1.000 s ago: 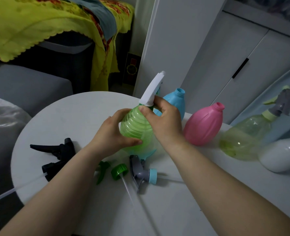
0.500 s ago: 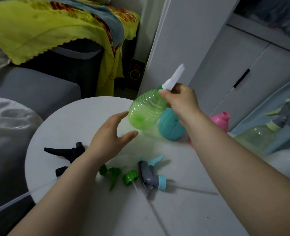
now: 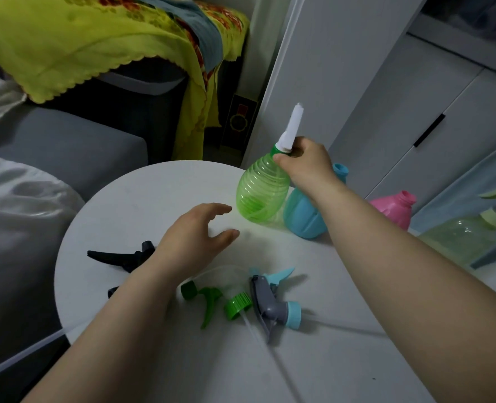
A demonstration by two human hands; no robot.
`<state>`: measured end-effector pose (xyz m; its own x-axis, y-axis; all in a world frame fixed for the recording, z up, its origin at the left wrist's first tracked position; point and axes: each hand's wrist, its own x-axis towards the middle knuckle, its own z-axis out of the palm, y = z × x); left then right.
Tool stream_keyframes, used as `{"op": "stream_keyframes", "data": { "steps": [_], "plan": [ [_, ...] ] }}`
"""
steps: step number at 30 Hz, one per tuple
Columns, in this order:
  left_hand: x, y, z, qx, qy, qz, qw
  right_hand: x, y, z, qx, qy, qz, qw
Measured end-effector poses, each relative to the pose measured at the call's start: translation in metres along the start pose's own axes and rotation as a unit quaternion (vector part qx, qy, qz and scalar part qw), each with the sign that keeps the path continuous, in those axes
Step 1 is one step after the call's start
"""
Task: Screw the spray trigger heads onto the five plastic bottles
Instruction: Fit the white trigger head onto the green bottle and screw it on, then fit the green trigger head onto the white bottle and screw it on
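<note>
My right hand (image 3: 306,164) grips the neck of a clear green bottle (image 3: 261,193) fitted with a white trigger head (image 3: 292,128), holding it at the far side of the round white table (image 3: 142,199), tilted and next to a blue bottle (image 3: 306,216). My left hand (image 3: 196,237) hovers open over the table, holding nothing. A pink bottle (image 3: 393,209) without a head stands to the right. A pale yellow-green bottle (image 3: 462,237) with a head lies further right. Loose heads lie on the table: black (image 3: 119,255), green (image 3: 209,301), grey-and-blue (image 3: 273,303).
A grey sofa (image 3: 66,144) and a yellow cloth (image 3: 66,39) lie beyond the table's left edge. White cabinet doors (image 3: 415,112) stand behind the table at the right. Thin dip tubes trail from the loose heads toward the near edge.
My left hand let go of the green bottle and opened. My right hand carried the bottle, head attached, up and away to the far side beside the blue bottle.
</note>
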<state>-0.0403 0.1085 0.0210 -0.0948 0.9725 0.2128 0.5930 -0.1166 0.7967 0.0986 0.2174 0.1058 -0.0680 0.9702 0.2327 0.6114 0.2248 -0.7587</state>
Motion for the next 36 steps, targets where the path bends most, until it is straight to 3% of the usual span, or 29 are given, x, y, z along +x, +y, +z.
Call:
{"op": "stream_keyframes", "data": {
  "steps": [13,17,20,24,33,36],
  "plan": [
    [-0.005,0.000,0.000,0.030,0.000,0.005,1.000,-0.016,0.004,-0.009,0.020,0.018,0.020,0.999],
    [-0.007,0.003,-0.004,0.022,0.044,0.013,0.999,-0.057,0.006,-0.021,0.013,0.046,-0.032,0.998],
    [-0.011,0.006,-0.005,0.019,0.069,0.019,0.997,-0.100,0.007,-0.024,-0.053,-0.089,-0.020,0.994],
    [-0.020,0.012,-0.005,0.009,0.106,0.023,0.994,-0.142,0.007,-0.006,-0.189,-0.232,-0.014,0.954],
    [-0.039,0.011,-0.010,-0.003,0.096,0.028,0.995,-0.154,0.010,0.021,-0.335,-0.264,0.014,0.904],
    [-0.038,0.012,-0.009,-0.005,0.099,0.019,0.995,-0.150,0.008,0.019,-0.320,-0.275,0.015,0.907]
  ]
}}
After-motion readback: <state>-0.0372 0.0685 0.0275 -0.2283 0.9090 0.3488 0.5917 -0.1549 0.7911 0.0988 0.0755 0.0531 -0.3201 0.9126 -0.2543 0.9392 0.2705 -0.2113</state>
